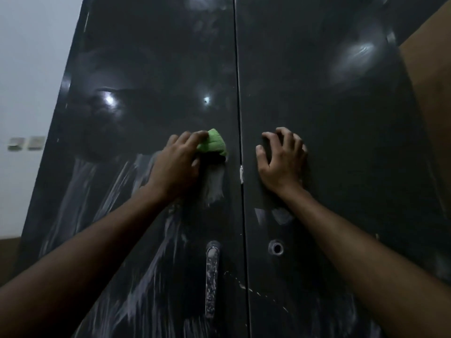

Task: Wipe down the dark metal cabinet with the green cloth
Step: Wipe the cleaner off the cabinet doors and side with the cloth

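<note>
Green cloth point(211, 142) seemingly beside door seam point(240, 132)

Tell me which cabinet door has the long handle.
The left door, under the green cloth, carries the handle. The right door shows only a round hole.

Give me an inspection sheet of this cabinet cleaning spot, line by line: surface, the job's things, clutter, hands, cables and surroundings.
Surface: dark metal cabinet, two doors shut; whitish streaks across the lower left door, glossy reflections higher up.
Job's things: green cloth, bunched, pressed to the left door near the centre seam.
Clutter: nothing seen.
Hands: left hand holds the cloth against the door; right hand rests on the right door, fingers bent, holding nothing.
Fittings: streaked metal handle on the left door; round keyhole on the right door.
Cables: nothing seen.
Surroundings: pale wall with switch plates at left; brown panel at right.
</note>
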